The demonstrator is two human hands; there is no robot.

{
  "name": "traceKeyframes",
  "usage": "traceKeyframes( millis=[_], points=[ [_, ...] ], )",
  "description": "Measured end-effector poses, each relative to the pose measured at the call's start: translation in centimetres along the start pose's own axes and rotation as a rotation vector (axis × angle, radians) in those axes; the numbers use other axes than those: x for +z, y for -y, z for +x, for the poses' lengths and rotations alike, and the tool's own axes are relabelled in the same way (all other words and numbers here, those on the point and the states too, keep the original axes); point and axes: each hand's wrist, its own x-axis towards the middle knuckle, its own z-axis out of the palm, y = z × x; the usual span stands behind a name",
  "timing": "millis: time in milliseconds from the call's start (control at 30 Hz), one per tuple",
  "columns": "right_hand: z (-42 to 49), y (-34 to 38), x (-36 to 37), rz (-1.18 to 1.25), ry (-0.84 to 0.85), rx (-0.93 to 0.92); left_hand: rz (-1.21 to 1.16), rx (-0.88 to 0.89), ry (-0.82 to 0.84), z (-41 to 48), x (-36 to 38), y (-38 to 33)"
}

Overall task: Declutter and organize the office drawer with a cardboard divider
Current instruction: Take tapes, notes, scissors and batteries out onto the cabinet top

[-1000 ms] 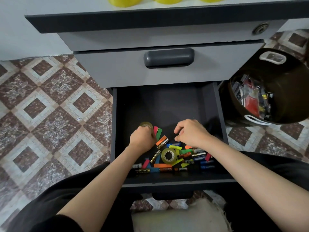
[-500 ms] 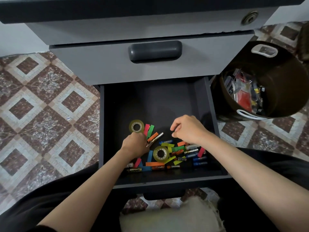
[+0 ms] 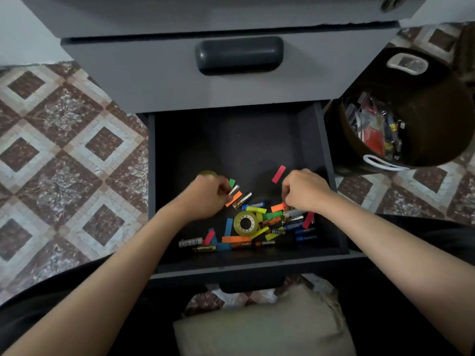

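The bottom drawer [image 3: 257,267] stands open, dark inside. At its front lies a heap of batteries [image 3: 203,249], coloured paper slips [image 3: 235,238] and a yellowish tape roll [image 3: 246,223]. My left hand [image 3: 205,195] is at the heap's left back edge, fingers curled, pinching a silver battery [image 3: 234,189]. A second tape roll [image 3: 207,173] peeks out behind that hand. My right hand [image 3: 304,191] is curled over the heap's right side, fingertips down on an orange slip [image 3: 277,207]. One red slip [image 3: 279,173] lies alone farther back. No cardboard divider is in view.
A closed grey drawer with a dark handle [image 3: 239,55] overhangs the open one. A dark round basket [image 3: 437,119] with white handles, holding mixed small items, stands on the tiled floor at the right. A beige cushion [image 3: 264,325] lies below the drawer front.
The red slip now lies alone at the back of the drawer. My right hand has dropped back onto the heap. My left hand moved from the tape roll to a battery.
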Motion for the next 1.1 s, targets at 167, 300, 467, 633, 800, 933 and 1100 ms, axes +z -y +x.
traceKeyframes(
  millis=[167, 300, 467, 633, 800, 933, 1100],
  points=[
    [-1.1, -0.6, 1.4, -0.237, 0.150, -0.007, -0.135, 0.052, -0.075, -0.5, -0.9, -0.9],
    [-1.6, -0.5, 1.9, -0.271, 0.146, -0.003, -0.174, 0.081, -0.058, -0.8, -0.8, -1.1],
    [-1.2, -0.1, 2.3, -0.337, 0.174, 0.006, -0.188, 0.066, -0.056, -0.6, -1.0, -1.1],
    [-1.4, 0.0, 2.7, -0.376, 0.238, 0.019, -0.222, 0.062, -0.045, -0.5, -1.0, -1.2],
    [-0.6, 0.6, 2.3, -0.177, 0.161, 0.021, -0.218, 0.044, -0.045, -0.3, -0.8, -1.2],
    [-0.4, 0.9, 1.2, 0.170, 0.118, 0.045, -0.224, 0.035, -0.069, -0.3, -0.6, -1.6],
    [-1.3, 2.1, -2.2, 0.841, 0.200, -0.065, -0.398, -0.031, -0.131, -1.4, -2.5, -2.6]
  ],
)
